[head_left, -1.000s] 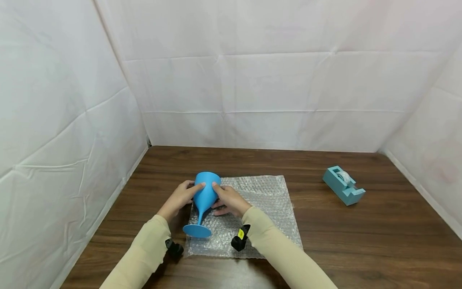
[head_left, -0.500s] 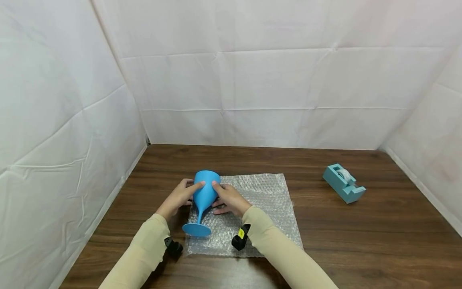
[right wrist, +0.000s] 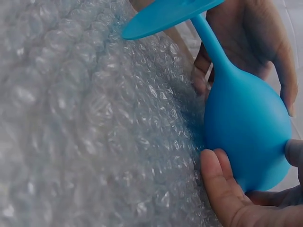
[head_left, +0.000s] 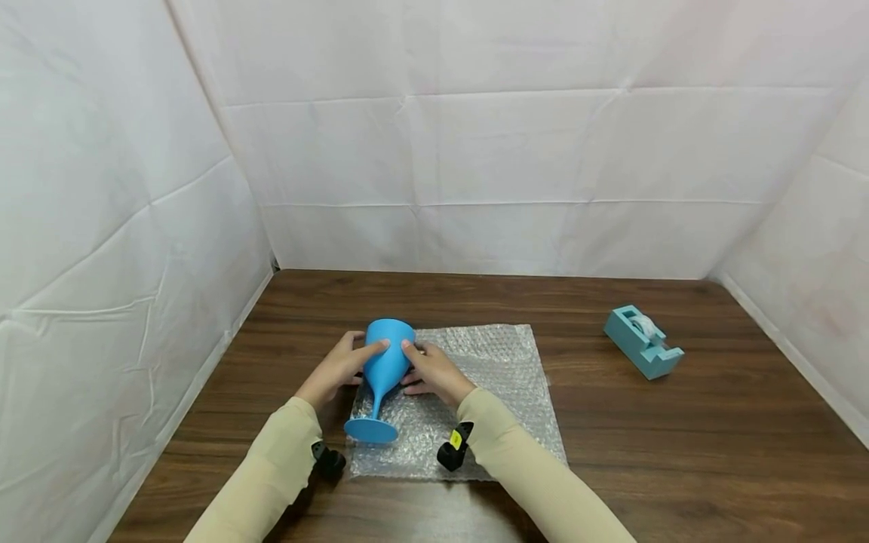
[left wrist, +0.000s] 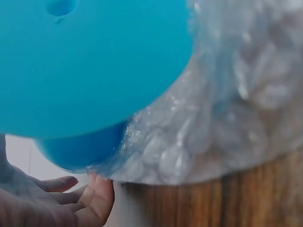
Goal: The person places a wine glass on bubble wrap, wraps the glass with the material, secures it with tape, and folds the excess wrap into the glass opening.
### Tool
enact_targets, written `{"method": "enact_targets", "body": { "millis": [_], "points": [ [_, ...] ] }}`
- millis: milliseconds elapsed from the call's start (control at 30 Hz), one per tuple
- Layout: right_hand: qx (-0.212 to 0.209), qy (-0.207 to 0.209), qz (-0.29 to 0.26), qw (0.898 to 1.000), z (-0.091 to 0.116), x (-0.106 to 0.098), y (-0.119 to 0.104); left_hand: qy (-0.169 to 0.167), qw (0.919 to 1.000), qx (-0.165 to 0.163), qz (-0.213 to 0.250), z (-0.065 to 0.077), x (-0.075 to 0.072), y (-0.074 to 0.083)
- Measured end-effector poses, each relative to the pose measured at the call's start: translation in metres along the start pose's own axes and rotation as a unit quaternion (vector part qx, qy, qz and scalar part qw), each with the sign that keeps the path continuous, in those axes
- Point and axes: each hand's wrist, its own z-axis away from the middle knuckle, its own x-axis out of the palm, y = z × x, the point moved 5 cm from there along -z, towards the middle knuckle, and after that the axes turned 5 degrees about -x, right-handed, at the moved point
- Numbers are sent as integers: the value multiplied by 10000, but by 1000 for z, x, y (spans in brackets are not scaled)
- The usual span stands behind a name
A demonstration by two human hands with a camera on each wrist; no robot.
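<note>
From above, the head view faces twelve o'clock over the tabletop [head_left: 631, 452] — both wrist views, up close, share goblet [right wrist: 246, 127] and bubble wrap [right wrist: 94, 132].

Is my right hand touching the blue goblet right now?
Touching. The right wrist view shows the right hand with its thumb against the blue goblet, no gap between.

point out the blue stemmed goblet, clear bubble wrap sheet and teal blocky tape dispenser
Blue stemmed goblet [head_left: 384, 371]: head view, on its bowl.
Clear bubble wrap sheet [head_left: 511, 371]: head view, on its bare right part.
Teal blocky tape dispenser [head_left: 635, 349]: head view, on its body's side.
</note>
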Motion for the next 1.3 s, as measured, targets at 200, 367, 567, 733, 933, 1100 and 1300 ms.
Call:
{"method": "enact_targets", "body": {
  "millis": [200, 367, 567, 733, 933, 1100, 1300],
  "points": [
    [-31, 261, 20, 9997, 1, -4, 1, -28, 9999, 34, -109, 0, 2, 4],
    [-141, 304, -22, 9994, 4, -5, -1, -31, 9997, 38, -223, 2, 5, 8],
    [-419, 350, -53, 9985, 8, -9, -5, 36, 9988, 175, -445, 2, 6, 12],
    [-541, 299, -46, 9981, 10, -11, -6, 129, 9976, 281, -624, 2, 7, 14],
    [-503, 221, 17, 9985, 13, -14, -6, 250, 9954, 375, -849, 3, 10, 18],
    [-473, 169, 174, 9986, 14, -12, -6, 355, 9913, 559, -1138, 6, 12, 24],
    [-505, 115, 132, 9986, 19, -15, -6, 232, 9915, 635, -1114, 8, 11, 27]
  ]
}}
